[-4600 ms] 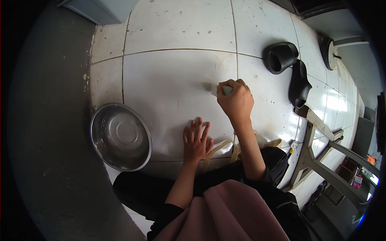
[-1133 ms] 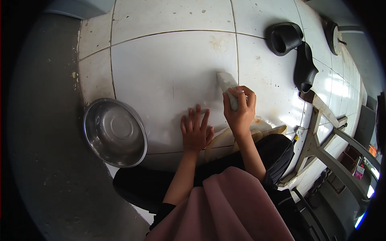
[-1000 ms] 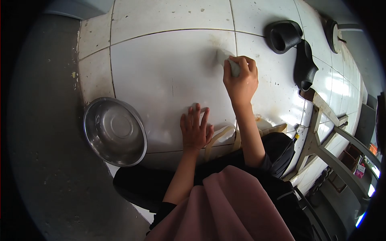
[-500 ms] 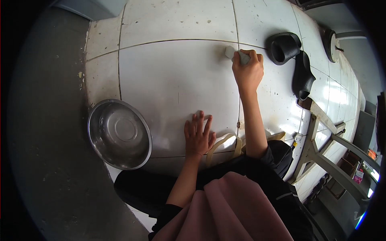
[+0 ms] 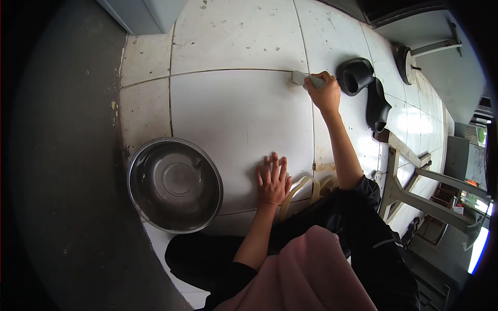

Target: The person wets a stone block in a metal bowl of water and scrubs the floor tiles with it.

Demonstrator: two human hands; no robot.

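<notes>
Further up the tile, the cloth (image 5: pixel 300 78) had been pushed by the right hand (image 5: pixel 324 92), fingers closed round it; firm pressure along the grout line was advisable, left hand (image 5: pixel 273 180) spread flat.

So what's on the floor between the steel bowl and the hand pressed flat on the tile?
In the head view, only bare white tile separates the steel bowl from the flat left hand.

On my feed I see both hands, the left hand (image 5: pixel 273 181) and the right hand (image 5: pixel 324 92), bare with no rings or gloves, forearms uncovered, black sleeves pushed up near the elbows, black trousers, and a dusty pink cloth hanging down over the chest.
</notes>
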